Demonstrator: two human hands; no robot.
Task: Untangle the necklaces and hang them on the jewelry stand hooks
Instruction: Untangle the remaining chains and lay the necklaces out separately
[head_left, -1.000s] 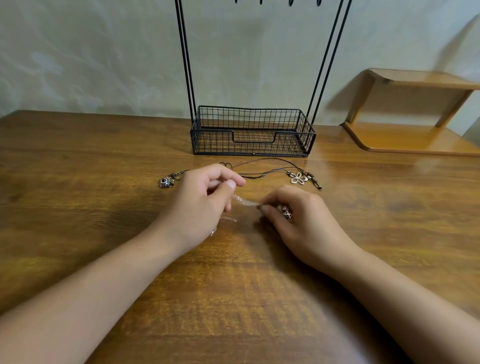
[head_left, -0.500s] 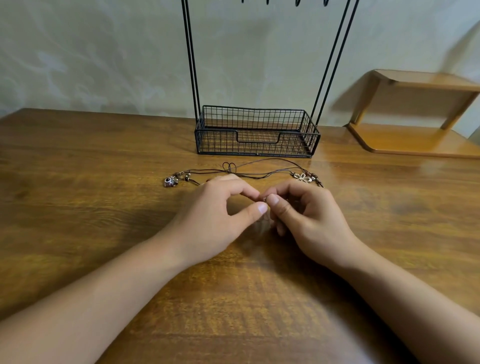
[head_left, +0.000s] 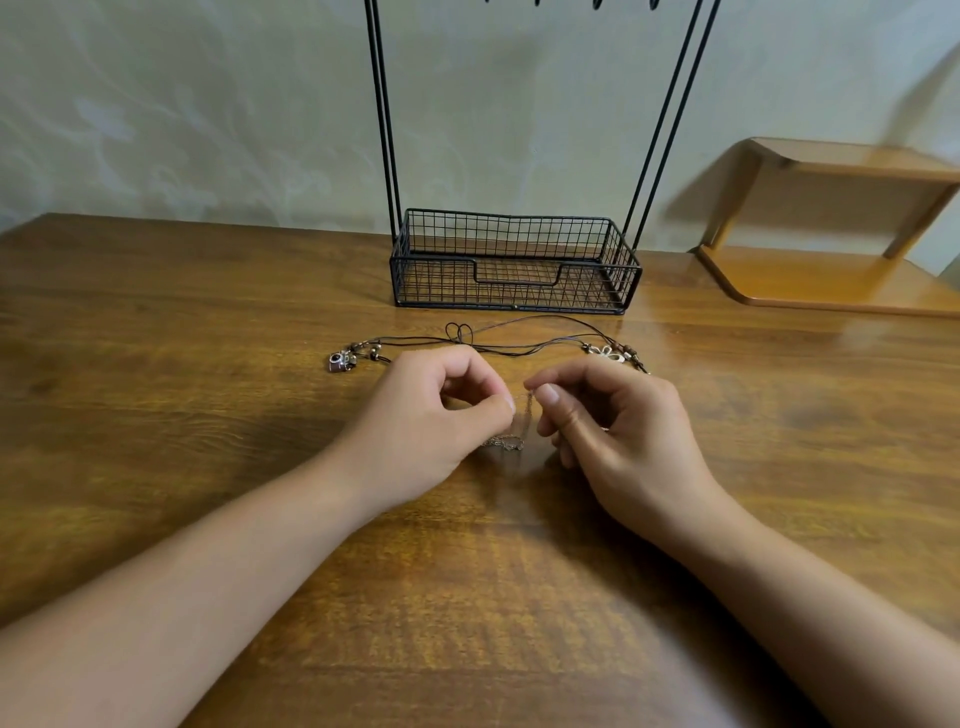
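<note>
A thin silver chain necklace (head_left: 521, 423) hangs between my two hands just above the table, its lower part bunched on the wood. My left hand (head_left: 431, 421) pinches it from the left and my right hand (head_left: 618, 421) pinches it from the right, fingertips almost touching. Behind my hands lie dark cord necklaces (head_left: 519, 340), crossed over each other, with a small camera-shaped charm (head_left: 340, 361) at the left end and a flower charm (head_left: 608, 353) at the right. The black jewelry stand (head_left: 511, 265) rises at the back, its hooks cut off by the top edge.
The stand's wire basket base (head_left: 623, 270) sits on the wooden table (head_left: 156, 389) against a pale wall. A small wooden shelf (head_left: 831, 218) stands at the back right.
My hands have drawn slightly apart and lifted a little, so a short length of the silver chain now shows hanging between the fingertips.
</note>
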